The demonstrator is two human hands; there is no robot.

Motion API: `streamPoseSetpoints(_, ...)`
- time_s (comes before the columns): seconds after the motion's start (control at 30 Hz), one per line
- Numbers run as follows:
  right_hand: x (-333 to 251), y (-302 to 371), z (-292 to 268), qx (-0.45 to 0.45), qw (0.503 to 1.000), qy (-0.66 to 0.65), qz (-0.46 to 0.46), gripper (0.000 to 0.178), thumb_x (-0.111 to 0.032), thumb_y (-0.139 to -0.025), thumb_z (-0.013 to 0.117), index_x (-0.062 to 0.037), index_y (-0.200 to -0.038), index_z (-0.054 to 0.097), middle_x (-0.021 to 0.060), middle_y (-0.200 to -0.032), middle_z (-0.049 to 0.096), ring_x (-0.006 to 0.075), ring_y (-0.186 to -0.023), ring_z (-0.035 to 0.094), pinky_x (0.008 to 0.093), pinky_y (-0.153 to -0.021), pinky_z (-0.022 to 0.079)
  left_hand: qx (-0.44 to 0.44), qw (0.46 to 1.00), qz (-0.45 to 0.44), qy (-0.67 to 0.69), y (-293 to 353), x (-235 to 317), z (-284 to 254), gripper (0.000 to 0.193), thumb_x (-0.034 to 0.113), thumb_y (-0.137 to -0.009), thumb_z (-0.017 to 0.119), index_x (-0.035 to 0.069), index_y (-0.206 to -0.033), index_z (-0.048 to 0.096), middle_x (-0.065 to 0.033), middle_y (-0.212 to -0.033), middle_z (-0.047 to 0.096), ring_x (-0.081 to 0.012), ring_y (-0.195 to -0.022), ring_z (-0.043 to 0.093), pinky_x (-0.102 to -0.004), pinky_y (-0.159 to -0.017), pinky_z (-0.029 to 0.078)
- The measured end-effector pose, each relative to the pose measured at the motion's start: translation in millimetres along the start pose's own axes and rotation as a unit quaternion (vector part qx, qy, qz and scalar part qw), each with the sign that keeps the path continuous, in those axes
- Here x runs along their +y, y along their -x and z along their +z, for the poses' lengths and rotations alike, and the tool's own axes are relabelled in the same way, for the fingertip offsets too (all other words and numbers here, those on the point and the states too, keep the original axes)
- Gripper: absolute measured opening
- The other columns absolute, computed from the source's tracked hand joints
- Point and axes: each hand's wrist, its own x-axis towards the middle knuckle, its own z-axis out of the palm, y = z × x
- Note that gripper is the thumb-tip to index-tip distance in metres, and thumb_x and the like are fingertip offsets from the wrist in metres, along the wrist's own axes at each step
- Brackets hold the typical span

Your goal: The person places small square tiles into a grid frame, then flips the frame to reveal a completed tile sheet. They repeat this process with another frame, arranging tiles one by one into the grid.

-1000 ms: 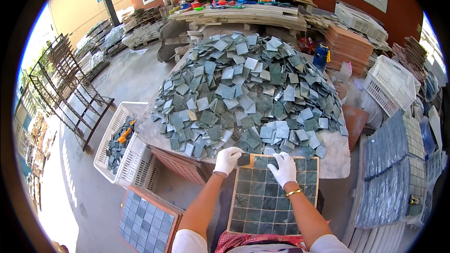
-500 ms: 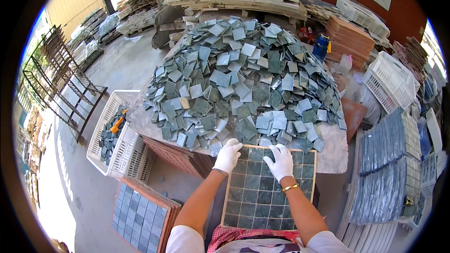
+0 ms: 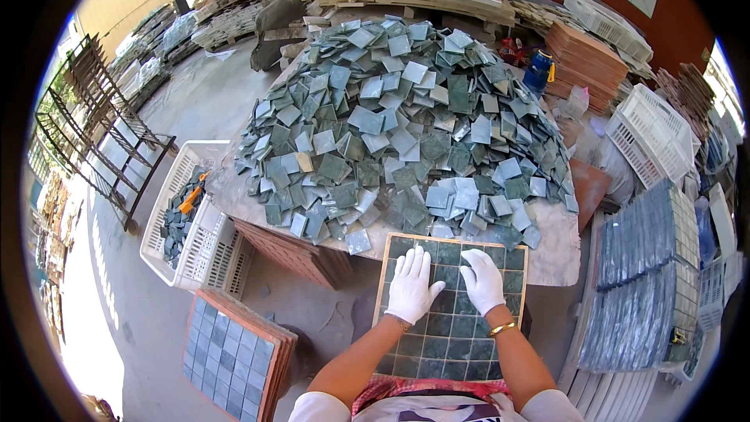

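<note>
A wooden-framed tray (image 3: 524,285) stands before me against the near edge of the table, filled with rows of square dark green stone tiles (image 3: 436,348). My left hand (image 3: 411,285), in a white glove, lies flat on the upper left tiles, fingers stretched and thumb out to the side. Over the upper right tiles is my right hand (image 3: 483,281), also gloved, its fingers slightly bent with the thumb apart. Nothing shows in either hand. Just beyond the tray, a large heap of loose grey-green tiles (image 3: 398,141) covers much of the table.
At lower left, a stack of reddish boards (image 3: 269,332) bears a grid of grey tiles. White plastic crates (image 3: 205,254) with tile pieces and an orange tool stand left of the table. Bundled tile sheets (image 3: 629,312) are on the right. A metal rack (image 3: 109,133) stands far left.
My left hand has moved from the tray's top left corner right and down onto the tiles, now lying flat. My right hand has shifted slightly down and right. The view has tilted slightly.
</note>
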Motion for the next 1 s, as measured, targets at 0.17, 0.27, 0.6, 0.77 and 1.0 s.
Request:
streamPoseSetpoints(0.17,-15.5,-25.4,26.2,-0.091,0.971,0.182,-0.129,0.066,-0.041,-0.085,0.063,-0.0036,-0.136,0.045,0.0184,-0.144,0.042,0.033,-0.135,0.037,0.048,-0.112,0.026,-0.015,0.998,0.035,-0.059,-2.1,-14.4,-0.1,0.061,0.035,-0.086,0.062,0.001,-0.135,0.048,-0.0166,-0.142,0.046,-0.0304,-0.133,0.041,-0.0469,-0.111,0.026)
streamPoseSetpoints(0.27,-9.6,-24.7,25.4,-0.134,0.952,0.243,-0.126,0.073,-0.05,-0.086,0.059,-0.0044,-0.14,0.041,0.0167,-0.148,0.037,0.0308,-0.139,0.033,0.0487,-0.114,0.023,-0.003,0.999,0.044,-0.031,1.4,-19.3,0.3,0.063,0.035,-0.085,0.062,0.003,-0.137,0.046,-0.0159,-0.144,0.044,-0.0297,-0.134,0.04,-0.0477,-0.111,0.025)
streamPoseSetpoints(0.6,11.1,19.8,-18.3,-0.172,0.936,0.295,-0.091,0.08,-0.052,-0.083,0.062,-0.0035,-0.142,0.038,0.0171,-0.149,0.035,0.031,-0.14,0.03,0.0487,-0.115,0.021,-0.007,0.999,0.006,-0.038,-8.8,-2.5,6.1,0.078,0.05,-0.084,0.061,0.002,-0.142,0.039,-0.016,-0.15,0.035,-0.0296,-0.14,0.031,-0.0491,-0.115,0.018)
streamPoseSetpoints(0.77,-6.8,49.1,-11.0,-0.2,0.932,0.276,-0.125,0.082,-0.055,-0.083,0.06,-0.0022,-0.142,0.038,0.018,-0.148,0.036,0.0312,-0.139,0.031,0.0473,-0.115,0.022,-0.031,0.996,0.066,-0.043,-31.9,5.8,8.3,0.073,0.046,-0.086,0.059,0.004,-0.142,0.041,-0.0119,-0.151,0.036,-0.0262,-0.14,0.031,-0.0493,-0.115,0.019)
streamPoseSetpoints(1.0,32.7,27.0,-34.5,-0.058,0.954,0.292,-0.032,0.077,-0.05,-0.085,0.06,-0.0015,-0.141,0.039,0.0195,-0.147,0.038,0.0332,-0.137,0.035,0.0476,-0.114,0.023,-0.05,0.995,0.077,-0.043,-7.7,7.5,4.7,0.072,0.044,-0.085,0.061,0.004,-0.141,0.041,-0.0148,-0.148,0.039,-0.0296,-0.137,0.035,-0.0487,-0.114,0.021)
